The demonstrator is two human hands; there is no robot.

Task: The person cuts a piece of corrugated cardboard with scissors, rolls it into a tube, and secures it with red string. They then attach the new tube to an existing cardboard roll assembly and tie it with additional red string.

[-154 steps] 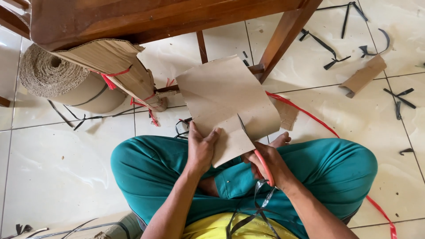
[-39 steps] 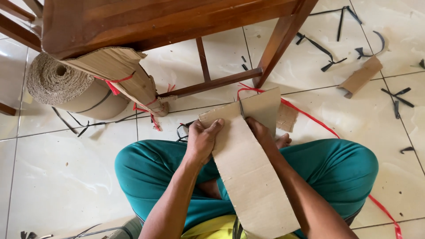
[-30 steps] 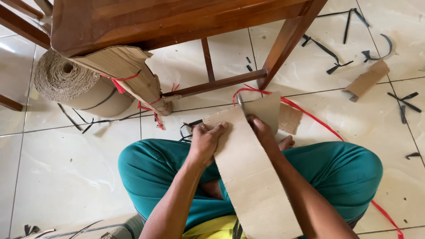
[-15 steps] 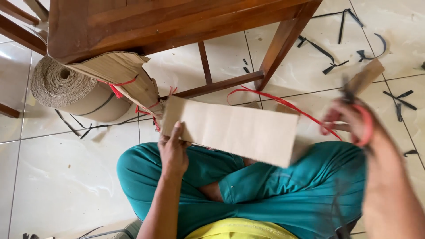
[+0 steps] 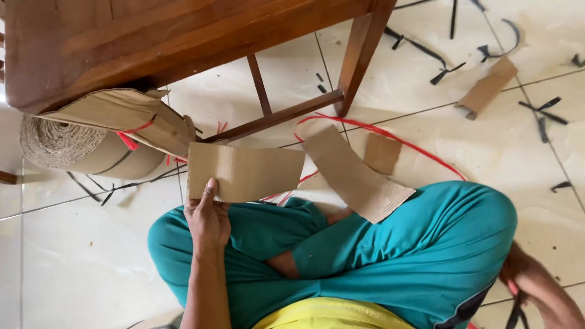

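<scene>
**Operator:** Fingers (image 5: pixel 210 190) of my left hand (image 5: pixel 207 219) are pressed together up the back of the card (image 5: pixel 244 173), with the thumb somewhere on its lower edge; it's a pinch at one corner only. The card stands out flat over my left knee, just below the chair rung (image 5: pixel 274 117).

**Observer:** And your right hand?

**Operator:** Right hand (image 5: pixel 529 281) is down by my right hip near some black strips (image 5: pixel 517 314). It's at the frame's edge, so I can't tell whether it is curled or spread, or if it grips anything.

**Observer:** What worries you?

**Operator:** I judge the card could droop or twist out, since it's held at one end with the far end unsupported. The corrugated strip (image 5: pixel 356 176) leans loosely on my right thigh; any leg shift could slide it off. The red string (image 5: pixel 390 133) loops near my legs and could snag.

**Observer:** The surroundings?

**Operator:** I'm cross-legged on pale glossy floor tiles (image 5: pixel 79 268). A wooden chair (image 5: pixel 183 42) is above, a corrugated roll (image 5: pixel 67 146) and a tied bundle (image 5: pixel 122 116) to its left, a small square (image 5: pixel 382 152) and another scrap (image 5: pixel 487 88) beyond, black offcuts scattered around.
</scene>
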